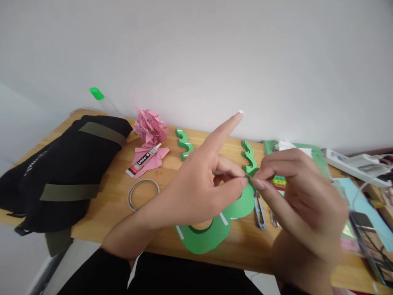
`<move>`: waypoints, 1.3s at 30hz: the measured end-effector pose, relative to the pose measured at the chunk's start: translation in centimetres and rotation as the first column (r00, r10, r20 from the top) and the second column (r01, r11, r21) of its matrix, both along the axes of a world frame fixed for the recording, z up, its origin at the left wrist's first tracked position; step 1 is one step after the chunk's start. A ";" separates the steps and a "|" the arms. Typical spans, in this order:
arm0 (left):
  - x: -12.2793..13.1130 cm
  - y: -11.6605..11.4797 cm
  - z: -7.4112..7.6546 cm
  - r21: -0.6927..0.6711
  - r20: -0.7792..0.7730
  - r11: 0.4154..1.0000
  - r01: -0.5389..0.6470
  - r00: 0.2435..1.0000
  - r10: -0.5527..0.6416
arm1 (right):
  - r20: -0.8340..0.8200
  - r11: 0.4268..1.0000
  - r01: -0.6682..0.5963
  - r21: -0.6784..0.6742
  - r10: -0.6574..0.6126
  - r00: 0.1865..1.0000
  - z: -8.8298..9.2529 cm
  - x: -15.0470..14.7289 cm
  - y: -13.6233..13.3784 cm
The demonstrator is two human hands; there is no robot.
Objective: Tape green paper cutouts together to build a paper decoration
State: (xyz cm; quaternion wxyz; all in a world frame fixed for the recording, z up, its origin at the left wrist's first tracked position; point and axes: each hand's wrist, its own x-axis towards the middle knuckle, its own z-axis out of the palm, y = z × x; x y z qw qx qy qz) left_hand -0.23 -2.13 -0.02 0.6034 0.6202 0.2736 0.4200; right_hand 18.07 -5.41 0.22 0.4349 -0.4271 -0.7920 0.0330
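My left hand (199, 188) pinches the edge of a small green paper piece (252, 173) between thumb and bent fingers. Its index finger points up, with a small white bit (241, 112) on the tip. From the other side, my right hand (301, 196) grips the same piece with thumb and fingertips. Just behind it is a wavy green strip (249, 157); whether the two are joined I cannot tell. A similar wavy strip (185, 144) stands farther left. Under my hands lies a rounded green paper shape (205, 241) with white strips on it, partly hidden.
A black bag (64, 172) covers the table's left end. Near it are a crumpled pink paper flower (150, 126), a glue tube (143, 160) and a tape roll (132, 196). Blue thread snips (259, 211), a phone (370, 241) and a white power strip (353, 164) lie to the right.
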 end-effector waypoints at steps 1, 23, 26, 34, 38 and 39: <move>0.0 0.0 0.0 -0.012 -0.028 1.000 0.009 1.000 -0.009 | -0.004 1.000 0.003 0.002 -0.003 1.000 0.0 0.0 0.0; 0.1 0.2 -0.2 -0.050 -0.043 0.999 -0.002 0.999 0.000 | -0.080 0.999 -0.017 -0.041 0.014 0.997 -0.2 0.6 -0.1; 0.2 0.1 -0.1 -0.058 -0.040 0.998 0.009 0.999 -0.011 | -0.030 1.000 0.019 0.014 -0.018 0.999 -0.3 0.8 -0.1; 0.2 0.0 0.1 -0.116 0.010 0.992 0.053 0.999 -0.052 | 0.039 0.996 -0.042 0.084 0.039 0.998 -0.2 1.0 0.0; 0.1 0.1 0.5 -0.150 -0.017 0.986 0.068 0.997 -0.072 | 0.034 0.995 -0.033 0.094 0.030 0.999 0.1 1.1 0.0; 0.1 0.1 0.5 -0.148 -0.031 0.987 0.061 0.997 -0.067 | 0.033 0.996 -0.043 0.080 0.040 0.999 0.1 1.1 0.0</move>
